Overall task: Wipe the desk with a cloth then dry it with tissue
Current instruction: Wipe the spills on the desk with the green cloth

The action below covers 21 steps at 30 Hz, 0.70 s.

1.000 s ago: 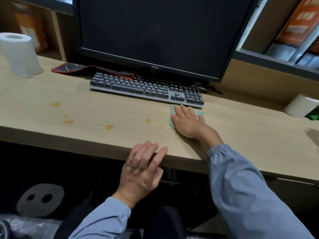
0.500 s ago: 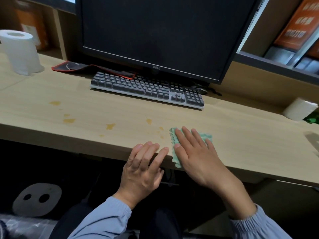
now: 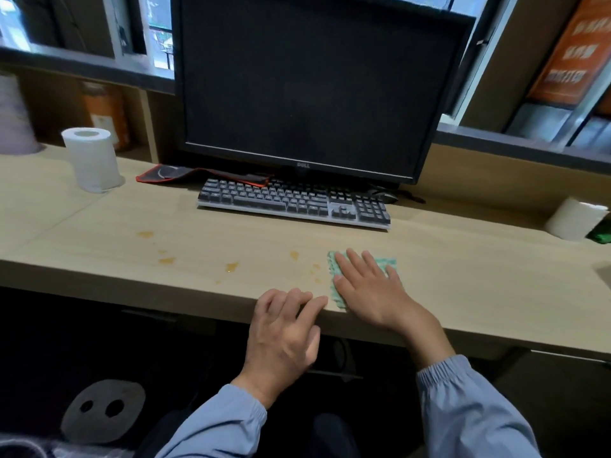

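Grip of the right hand (image 3: 370,292) is a flat press rather than a grasp: palm and spread fingers lie open on the small green-and-white waffle-textured cloth (image 3: 334,276), pinning it to the pale wood-grain table (image 3: 479,292) close to the front edge. Nothing is clasped between the fingers. The left hand (image 3: 284,332) holds nothing; its loosely open fingers rest on the table's front edge, just beside the cloth. Left of the cloth, several amber liquid spots (image 3: 231,266) lie scattered on the surface, the nearest just beside the cloth, the farthest well apart. No spot shows right of the cloth. Farther back stand the dark grey keyboard (image 3: 291,203) and the black monitor (image 3: 314,87). An upright white tissue roll (image 3: 91,160) sits at the far left, untouched. Judgement: wiping is at an early stage; most spots remain, and drying with tissue is not yet begun.
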Each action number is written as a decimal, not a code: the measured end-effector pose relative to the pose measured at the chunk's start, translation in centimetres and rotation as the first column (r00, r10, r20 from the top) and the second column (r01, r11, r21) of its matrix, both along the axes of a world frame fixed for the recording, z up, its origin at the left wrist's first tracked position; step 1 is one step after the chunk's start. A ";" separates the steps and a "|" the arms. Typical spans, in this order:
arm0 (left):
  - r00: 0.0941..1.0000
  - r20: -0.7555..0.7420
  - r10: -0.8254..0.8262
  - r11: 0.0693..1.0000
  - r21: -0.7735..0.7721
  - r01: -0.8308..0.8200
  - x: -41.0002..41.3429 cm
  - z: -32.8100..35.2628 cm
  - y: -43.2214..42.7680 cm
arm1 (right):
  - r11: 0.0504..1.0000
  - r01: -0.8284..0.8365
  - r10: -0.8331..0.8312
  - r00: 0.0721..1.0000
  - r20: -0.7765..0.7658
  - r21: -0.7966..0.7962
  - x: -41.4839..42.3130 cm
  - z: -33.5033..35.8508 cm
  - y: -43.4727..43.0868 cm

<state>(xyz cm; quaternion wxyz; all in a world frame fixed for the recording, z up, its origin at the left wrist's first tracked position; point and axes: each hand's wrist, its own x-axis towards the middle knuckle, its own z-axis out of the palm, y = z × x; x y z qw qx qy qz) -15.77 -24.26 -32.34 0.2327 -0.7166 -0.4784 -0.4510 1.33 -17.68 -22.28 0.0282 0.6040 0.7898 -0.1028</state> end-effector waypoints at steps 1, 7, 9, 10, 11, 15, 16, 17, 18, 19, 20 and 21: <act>1.000 -0.009 -0.007 1.000 -0.021 0.007 -0.1 0.6 -0.3 | 1.000 -0.006 0.006 1.000 0.001 0.014 0.2 0.0 -0.9; 0.996 -0.030 -0.080 0.987 -0.146 0.075 -0.6 3.0 -1.0 | 1.000 0.008 -0.008 1.000 -0.019 0.015 1.2 -0.2 -3.1; 0.995 -0.042 -0.093 0.981 -0.175 0.084 -0.9 4.0 -0.8 | 1.000 0.027 -0.026 0.999 -0.026 0.008 0.8 0.2 -2.0; 0.995 -0.045 -0.094 0.978 -0.191 0.084 -1.0 4.4 -0.7 | 1.000 0.030 -0.029 0.999 -0.029 0.007 0.6 0.4 -1.5; 0.994 -0.048 -0.099 0.974 -0.211 0.087 -1.1 4.8 -0.6 | 0.999 0.032 -0.032 0.999 -0.034 0.007 0.4 0.5 -1.2; 0.991 -0.057 -0.118 0.960 -0.261 0.100 -1.3 5.8 -0.3 | 1.000 0.022 -0.022 0.999 -0.027 -0.004 0.3 0.6 -1.7; 0.991 -0.058 -0.123 0.957 -0.270 0.104 -1.4 5.9 -0.2 | 1.000 0.013 -0.014 1.000 -0.022 -0.006 0.5 0.5 -2.3; 0.990 -0.057 -0.128 0.953 -0.284 0.106 -1.5 6.0 -0.2 | 1.000 0.005 -0.005 1.000 -0.017 -0.002 0.6 0.3 -2.9; 0.990 -0.057 -0.131 0.948 -0.299 0.108 -1.6 6.0 -0.2 | 1.000 0.000 0.000 1.000 -0.017 0.001 0.8 0.2 -3.3; 0.989 -0.059 -0.136 0.944 -0.310 0.111 -1.6 6.2 -0.1 | 1.000 -0.001 0.001 1.000 -0.021 0.002 0.9 0.2 -3.6; 0.989 -0.061 -0.137 0.941 -0.319 0.111 -1.6 6.3 0.0 | 1.000 0.002 -0.002 1.000 -0.023 -0.004 1.0 0.2 -3.6; 0.989 -0.061 -0.137 0.939 -0.326 0.110 -1.6 6.4 0.0 | 1.000 0.009 -0.010 1.000 -0.022 -0.010 1.0 0.4 -3.3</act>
